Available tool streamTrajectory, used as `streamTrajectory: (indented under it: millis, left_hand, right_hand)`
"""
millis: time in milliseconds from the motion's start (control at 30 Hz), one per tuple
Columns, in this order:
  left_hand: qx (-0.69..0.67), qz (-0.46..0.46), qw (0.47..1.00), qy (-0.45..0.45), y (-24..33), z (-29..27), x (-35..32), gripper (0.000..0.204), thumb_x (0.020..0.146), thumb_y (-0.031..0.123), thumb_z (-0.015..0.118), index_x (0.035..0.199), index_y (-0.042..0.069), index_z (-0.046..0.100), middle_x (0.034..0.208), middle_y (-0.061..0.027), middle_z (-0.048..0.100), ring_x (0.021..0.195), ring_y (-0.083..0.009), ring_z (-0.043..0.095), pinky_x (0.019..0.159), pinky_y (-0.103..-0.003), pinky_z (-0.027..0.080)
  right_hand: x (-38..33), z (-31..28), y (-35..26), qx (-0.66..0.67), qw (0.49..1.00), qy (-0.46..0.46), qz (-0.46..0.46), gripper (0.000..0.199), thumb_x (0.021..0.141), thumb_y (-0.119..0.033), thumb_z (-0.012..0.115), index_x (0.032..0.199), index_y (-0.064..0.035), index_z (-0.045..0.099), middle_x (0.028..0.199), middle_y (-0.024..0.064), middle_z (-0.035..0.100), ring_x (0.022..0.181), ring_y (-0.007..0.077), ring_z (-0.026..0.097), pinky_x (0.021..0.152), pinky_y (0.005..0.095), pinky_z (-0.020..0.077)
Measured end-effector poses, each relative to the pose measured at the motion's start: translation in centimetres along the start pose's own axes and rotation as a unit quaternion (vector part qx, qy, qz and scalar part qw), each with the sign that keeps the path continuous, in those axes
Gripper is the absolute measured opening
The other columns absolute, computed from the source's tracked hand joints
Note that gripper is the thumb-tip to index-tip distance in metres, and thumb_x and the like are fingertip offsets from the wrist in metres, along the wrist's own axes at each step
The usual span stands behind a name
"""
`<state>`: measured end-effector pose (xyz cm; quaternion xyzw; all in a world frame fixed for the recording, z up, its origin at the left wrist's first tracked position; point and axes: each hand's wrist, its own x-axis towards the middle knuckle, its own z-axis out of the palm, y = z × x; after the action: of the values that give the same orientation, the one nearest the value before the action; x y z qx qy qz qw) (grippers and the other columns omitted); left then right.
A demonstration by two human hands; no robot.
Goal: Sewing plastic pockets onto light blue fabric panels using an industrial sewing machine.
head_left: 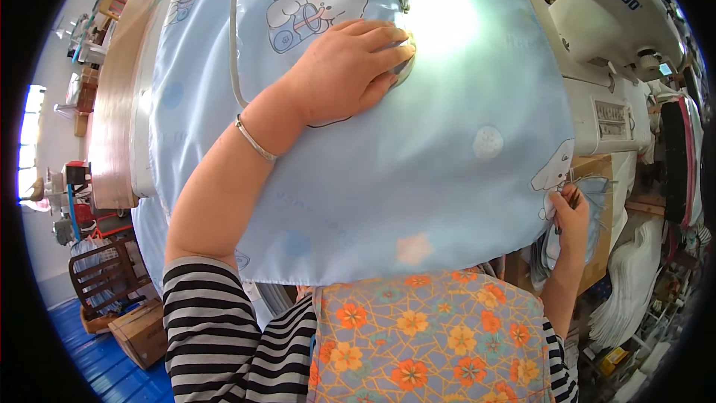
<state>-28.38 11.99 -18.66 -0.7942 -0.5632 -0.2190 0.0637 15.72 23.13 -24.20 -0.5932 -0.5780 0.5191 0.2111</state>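
A wide light blue fabric (418,179) printed with cartoon bears covers the sewing table under the machine. On it lies a shiny rectangular pocket (253,67) with a grey binding along its edge. My left hand (354,67) is spread flat over the pocket's right part, fingertips by the binding just below the sewing machine's presser foot (403,1). At the fabric's right edge, my right hand (568,213) is closed, pinching the cloth. A thin dark thing shows beside those fingers, too small to make out.
The sewing machine (597,0) reaches over from the upper right, its lamp lighting the cloth. A cardboard box (597,242) holding blue cloth stands below my right hand. White material (630,283) hangs at the right. A brown slatted chair (104,276) stands at the left.
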Motion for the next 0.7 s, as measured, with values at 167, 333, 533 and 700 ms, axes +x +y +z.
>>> streamTrajectory:
  millis: [167,333,533,700]
  left_hand:
    - [0.016,-0.007,1.000,-0.014,-1.6,0.0,0.4,0.030,0.085,0.012,0.060,0.114,0.007,0.063,0.117,-0.0068,0.062,0.112,-0.0270,0.057,0.096,-0.040,0.047]
    - [0.028,-0.027,0.999,-0.013,-2.9,0.5,0.9,0.028,0.087,0.013,0.058,0.114,0.008,0.065,0.116,-0.0067,0.062,0.110,-0.0274,0.057,0.094,-0.040,0.047]
    - [0.041,-0.035,0.999,0.006,-3.9,0.9,1.0,0.023,0.090,0.015,0.057,0.110,0.009,0.067,0.114,-0.0058,0.062,0.108,-0.0271,0.058,0.090,-0.040,0.049]
    - [0.036,-0.039,0.999,0.005,-4.0,1.0,1.4,0.022,0.092,0.017,0.056,0.109,0.010,0.068,0.112,-0.0038,0.063,0.107,-0.0243,0.059,0.084,-0.039,0.051]
  right_hand:
    - [-1.7,-0.5,3.5,0.100,0.993,-0.049,0.038,0.010,0.084,-0.013,0.067,0.087,-0.0085,0.059,0.068,-0.0046,0.054,0.049,0.0034,0.039,0.045,0.0203,0.0288]
    - [-5.1,4.6,6.4,0.417,0.905,-0.017,0.078,0.016,0.086,-0.004,0.055,0.101,-0.0087,0.053,0.062,-0.0028,0.047,0.044,0.0063,0.036,0.042,0.0230,0.0285]
    - [-8.2,8.6,3.4,0.403,0.903,-0.149,-0.015,0.017,0.094,-0.005,0.048,0.111,-0.0056,0.049,0.073,0.0013,0.053,0.047,0.0084,0.042,0.044,0.0229,0.0335]
    - [-9.2,10.9,1.5,0.301,0.952,0.002,-0.056,0.033,0.091,0.001,0.053,0.123,0.0002,0.046,0.082,0.0030,0.059,0.053,0.0063,0.046,0.048,0.0219,0.0380]
